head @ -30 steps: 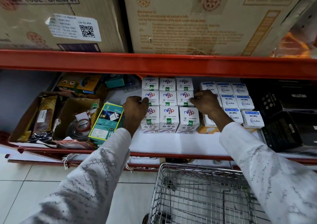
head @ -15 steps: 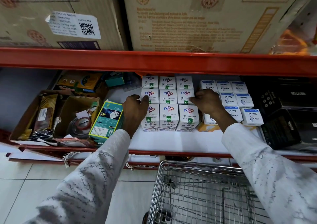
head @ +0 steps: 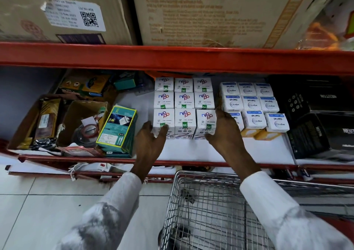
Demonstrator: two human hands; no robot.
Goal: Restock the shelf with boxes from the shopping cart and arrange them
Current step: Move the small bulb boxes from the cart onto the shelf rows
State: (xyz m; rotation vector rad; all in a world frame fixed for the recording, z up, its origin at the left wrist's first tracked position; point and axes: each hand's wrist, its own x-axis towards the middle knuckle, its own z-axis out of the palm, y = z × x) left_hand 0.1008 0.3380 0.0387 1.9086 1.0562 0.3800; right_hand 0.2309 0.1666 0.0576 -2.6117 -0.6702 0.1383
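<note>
**Both hands bracket the front row of Nippo boxes**

The fingers (head: 162, 130) of the left hand (head: 151, 142) are spread loosely and rest against the front left corner of the front-left Nippo box (head: 164, 119), gripping nothing. The fingers (head: 220, 115) of the right hand (head: 225, 134) are likewise loosely spread, the thumb pressed to the right side of the front-right Nippo box (head: 205, 122) and the other fingertips at its lower front edge; this hand holds nothing either. Between the two hands stands the front-middle Nippo box (head: 185, 122), touching its neighbours.

These three form the front row of a three-by-three block of white Nippo boxes (head: 184, 100) standing on the white shelf (head: 191, 150), behind its red front rail. Just beside the right hand sits a group of white Wipro Garnet boxes (head: 252, 104), printed upside down to this view, some resting on yellow boxes (head: 258, 133). Further right are black boxes (head: 316, 119). To the left of the block leans a green charger box (head: 117, 129), next to open brown cartons (head: 82, 123) of loose goods.

Below the hands, the wire shopping cart (head: 210, 211) stands against the shelf on the tiled floor (head: 38, 202). Large cardboard cartons (head: 210, 14) fill the shelf above.
</note>
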